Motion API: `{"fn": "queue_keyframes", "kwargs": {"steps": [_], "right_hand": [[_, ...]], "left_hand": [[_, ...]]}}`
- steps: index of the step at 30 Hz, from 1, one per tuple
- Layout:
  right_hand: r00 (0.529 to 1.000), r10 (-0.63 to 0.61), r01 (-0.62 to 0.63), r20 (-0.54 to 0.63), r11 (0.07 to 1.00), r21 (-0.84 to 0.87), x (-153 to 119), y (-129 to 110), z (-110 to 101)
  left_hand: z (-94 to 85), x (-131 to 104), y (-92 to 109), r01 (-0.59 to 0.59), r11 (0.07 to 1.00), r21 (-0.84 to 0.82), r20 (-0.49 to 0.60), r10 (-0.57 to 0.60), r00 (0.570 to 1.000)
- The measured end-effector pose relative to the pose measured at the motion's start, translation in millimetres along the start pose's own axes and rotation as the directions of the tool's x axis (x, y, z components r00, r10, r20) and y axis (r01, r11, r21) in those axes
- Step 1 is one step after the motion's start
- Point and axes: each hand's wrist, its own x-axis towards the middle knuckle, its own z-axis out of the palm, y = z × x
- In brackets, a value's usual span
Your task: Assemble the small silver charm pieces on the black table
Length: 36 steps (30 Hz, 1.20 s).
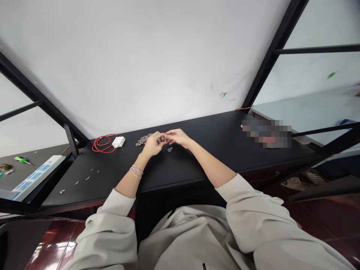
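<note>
Closest to me are my pale sleeves point(112, 217), pushed up on both arms, and on my left wrist I wear thin bracelets point(136, 171). My forearms reach forward over the black surface point(213, 150).

My left hand point(152, 144) and my right hand point(177, 137) meet above the middle of the surface, fingertips touching each other. Between them I pinch one small part point(162, 140); it is too small to say what it is. The grip of both hands is narrow, the fingers curled close around this part. Just under my right hand one more small piece point(170, 149) lies on the surface, apart from my fingers.

Just beyond my left hand is a little pile of small parts point(143, 139), near my knuckles but not touching them. More to the left lies a white charger point(118, 141) with a coiled red cable point(102, 143). Some tiny light bits point(87, 178) are scattered at the near left side of the surface.

Far left, on another table, I see a white power strip point(36, 175) and a green tool point(21, 159). Behind all stands a white wall point(157, 60) with black frame bars point(270, 56).
</note>
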Motion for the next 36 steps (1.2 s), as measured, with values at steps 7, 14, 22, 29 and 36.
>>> {"fn": "queue_keyframes", "kwargs": {"steps": [7,14,22,29,36], "right_hand": [[0.999,-0.020,0.020,0.031,1.000,-0.014,5.4,6.0,-4.8],[0.999,-0.018,0.018,0.036,1.000,-0.023,6.3,6.7,-6.1],[0.999,-0.022,0.021,-0.025,1.000,-0.018,2.1,1.1,-1.2],[0.997,-0.044,0.034,-0.066,0.989,-0.141,4.5,3.6,-3.6],[0.986,-0.133,0.057,-0.100,0.835,-0.547,10.4,10.9,-15.6]], "left_hand": [[1.7,-0.1,0.9,-0.007,1.000,0.001,0.004,0.007,1.000],[-0.7,1.8,6.7,0.050,0.998,-0.042,0.024,-0.049,0.999],[6.3,2.1,0.5,0.246,0.921,-0.303,0.065,-0.237,0.969],[6.5,0.8,-2.6,0.308,0.899,-0.312,0.135,-0.279,0.951],[6.0,-3.9,-2.5,0.330,0.926,-0.182,0.275,-0.275,0.921]]}}
